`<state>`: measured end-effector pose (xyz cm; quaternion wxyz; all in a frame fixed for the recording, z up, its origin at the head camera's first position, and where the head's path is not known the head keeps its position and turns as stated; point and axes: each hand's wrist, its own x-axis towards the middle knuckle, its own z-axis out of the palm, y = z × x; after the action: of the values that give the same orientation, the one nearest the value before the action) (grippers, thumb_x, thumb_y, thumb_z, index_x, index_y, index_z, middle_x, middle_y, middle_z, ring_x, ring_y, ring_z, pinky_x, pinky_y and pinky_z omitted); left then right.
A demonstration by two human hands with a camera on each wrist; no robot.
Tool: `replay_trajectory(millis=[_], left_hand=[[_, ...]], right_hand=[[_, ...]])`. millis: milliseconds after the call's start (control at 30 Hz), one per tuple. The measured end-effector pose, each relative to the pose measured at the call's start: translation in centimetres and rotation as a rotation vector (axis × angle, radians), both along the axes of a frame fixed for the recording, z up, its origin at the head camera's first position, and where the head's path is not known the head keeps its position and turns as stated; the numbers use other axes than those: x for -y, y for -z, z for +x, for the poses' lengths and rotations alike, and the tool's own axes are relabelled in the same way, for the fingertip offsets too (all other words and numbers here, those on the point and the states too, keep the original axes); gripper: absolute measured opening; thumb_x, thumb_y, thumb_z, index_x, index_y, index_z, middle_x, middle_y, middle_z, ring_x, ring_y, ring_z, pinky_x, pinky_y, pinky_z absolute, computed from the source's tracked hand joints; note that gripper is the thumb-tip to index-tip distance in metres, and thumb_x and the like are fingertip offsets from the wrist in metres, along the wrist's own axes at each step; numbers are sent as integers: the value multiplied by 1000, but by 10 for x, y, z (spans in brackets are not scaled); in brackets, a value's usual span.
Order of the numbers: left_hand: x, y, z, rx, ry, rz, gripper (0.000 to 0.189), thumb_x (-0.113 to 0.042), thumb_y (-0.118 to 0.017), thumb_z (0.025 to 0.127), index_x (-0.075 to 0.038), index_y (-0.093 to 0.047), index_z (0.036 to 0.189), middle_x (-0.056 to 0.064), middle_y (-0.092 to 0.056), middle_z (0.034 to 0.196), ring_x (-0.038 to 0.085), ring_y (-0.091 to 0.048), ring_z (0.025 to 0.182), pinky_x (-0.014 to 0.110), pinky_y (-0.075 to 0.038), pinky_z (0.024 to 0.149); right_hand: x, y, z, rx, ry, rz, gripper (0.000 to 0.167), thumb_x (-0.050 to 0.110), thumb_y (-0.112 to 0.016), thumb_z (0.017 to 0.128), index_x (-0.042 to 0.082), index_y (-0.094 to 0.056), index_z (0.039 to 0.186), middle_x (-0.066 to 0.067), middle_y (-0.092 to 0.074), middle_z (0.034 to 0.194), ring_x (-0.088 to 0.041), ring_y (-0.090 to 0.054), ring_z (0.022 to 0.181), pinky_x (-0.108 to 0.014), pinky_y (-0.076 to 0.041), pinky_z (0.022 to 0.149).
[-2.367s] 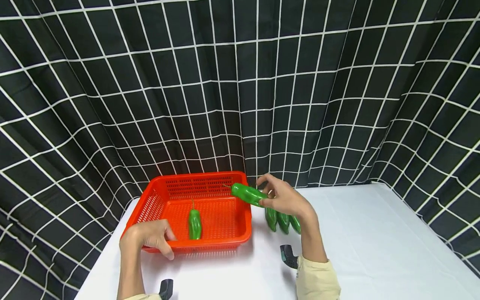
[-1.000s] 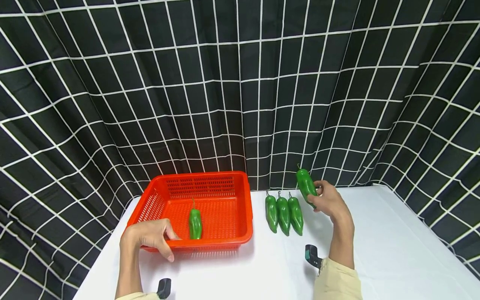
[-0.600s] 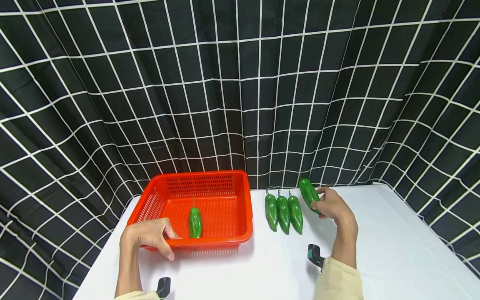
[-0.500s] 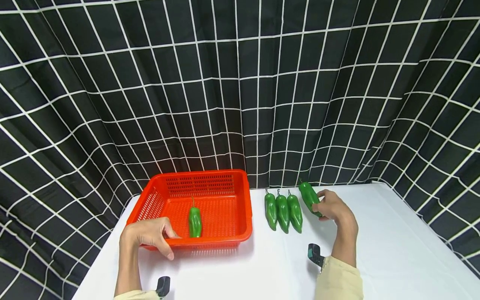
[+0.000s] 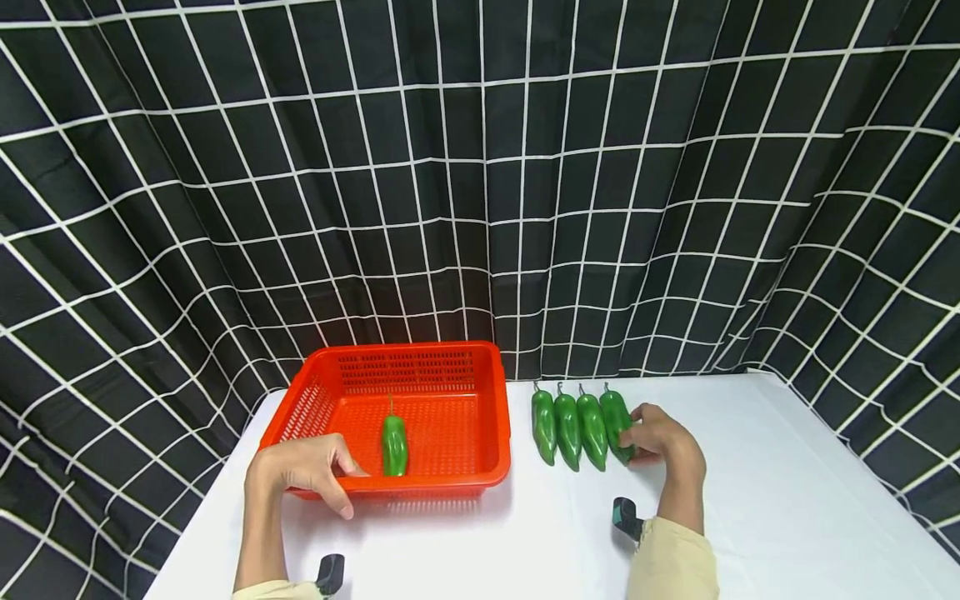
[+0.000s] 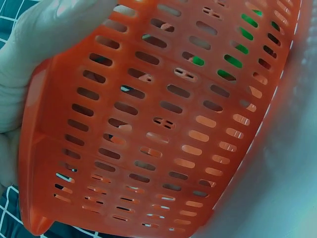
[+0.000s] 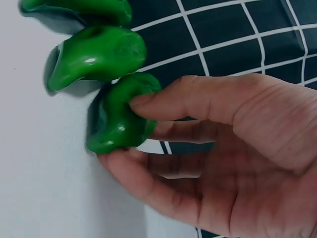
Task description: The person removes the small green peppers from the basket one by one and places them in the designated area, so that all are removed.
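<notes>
My left hand [image 5: 303,468] grips the front rim of a red plastic basket [image 5: 431,483], thumb outside and fingers over the inner side. Inside the basket lies one green pepper [image 5: 394,446], stem pointing away. My right hand [image 5: 663,437] pinches another green pepper [image 5: 612,410] at the right end of a row on the white table. In the right wrist view its thumb [image 7: 166,101] presses the top of that pepper while fingers reach along its side. Beside it to the left lie more green peppers [image 5: 568,429], side by side, stems to the back.
The white table [image 5: 772,475] stretches to the right of the row. A black cloth with a white grid [image 5: 517,192] hangs behind and at both sides. Slotted basket wall [image 6: 148,109] fills most of the left wrist view.
My right hand has carried the pepper from over the basket's right side to the right end of the row and lowered it beside the others. The left hand has kept its hold on the rim.
</notes>
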<state>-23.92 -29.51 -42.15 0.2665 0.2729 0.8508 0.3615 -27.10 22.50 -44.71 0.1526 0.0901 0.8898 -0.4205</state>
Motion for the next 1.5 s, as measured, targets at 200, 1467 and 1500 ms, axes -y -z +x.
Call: replay_trajectory(millis=[200, 1467, 1500], left_hand=[[0, -2, 0, 20, -15, -15, 31, -19, -89, 69, 5, -79, 84, 21, -79, 106, 7, -61, 79, 18, -41, 63], [-9, -24, 15, -5, -93, -195, 49, -29, -87, 79, -10, -78, 122, -2, -72, 83, 7, -48, 75, 22, -33, 61], [-9, -23, 15, -11, -100, -207, 48, -31, -87, 78, -10, -78, 121, 0, -76, 88, 7, -51, 78, 22, -36, 63]], right_hand=[[1, 0, 2, 0, 5, 29, 54, 6, -66, 86, -19, -48, 131, -20, -67, 91, -20, -68, 70, -32, -59, 69], [61, -47, -3, -429, -83, 139, 50, 16, -69, 93, -5, -57, 137, -22, -70, 97, -24, -65, 76, -35, -51, 67], [68, -49, -4, -447, -101, 127, 48, 14, -69, 93, -4, -59, 136, -20, -70, 94, -22, -63, 73, -33, -49, 64]])
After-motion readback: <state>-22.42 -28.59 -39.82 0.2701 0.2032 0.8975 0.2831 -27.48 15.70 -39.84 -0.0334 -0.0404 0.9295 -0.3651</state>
